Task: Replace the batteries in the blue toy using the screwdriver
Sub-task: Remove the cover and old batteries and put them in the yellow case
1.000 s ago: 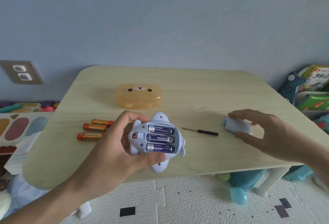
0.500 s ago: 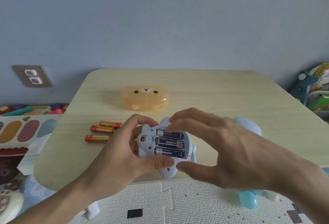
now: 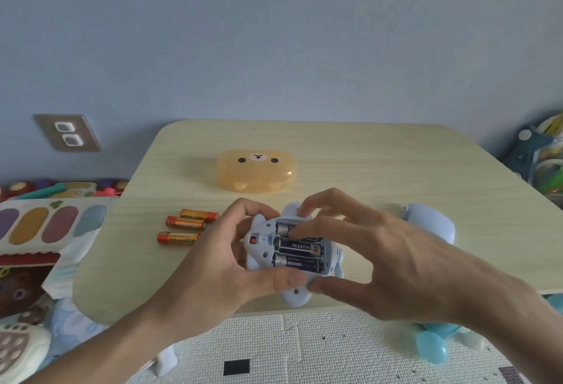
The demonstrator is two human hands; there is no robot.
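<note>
My left hand (image 3: 219, 264) grips the blue toy (image 3: 263, 246) above the table's near edge, belly up, its battery bay uncovered. Three dark purple batteries (image 3: 297, 246) lie in the bay. My right hand (image 3: 380, 258) spreads over the toy, a fingertip pressing on the top battery and the thumb under the toy's lower edge. Three orange batteries (image 3: 184, 226) rest on the table to the left. The pale blue battery cover (image 3: 429, 222) lies on the table behind my right hand. The screwdriver is hidden from view.
An orange bear-face case (image 3: 256, 175) sits shut at the middle of the light wooden table (image 3: 365, 164). Toys and a colourful board (image 3: 48, 225) crowd the floor at the left, more toys (image 3: 542, 158) at the right. A textured mat (image 3: 304, 350) covers the floor below.
My right hand left the battery cover on the table at the right and came over to the toy, its finger now on the top battery. The left hand kept its hold.
</note>
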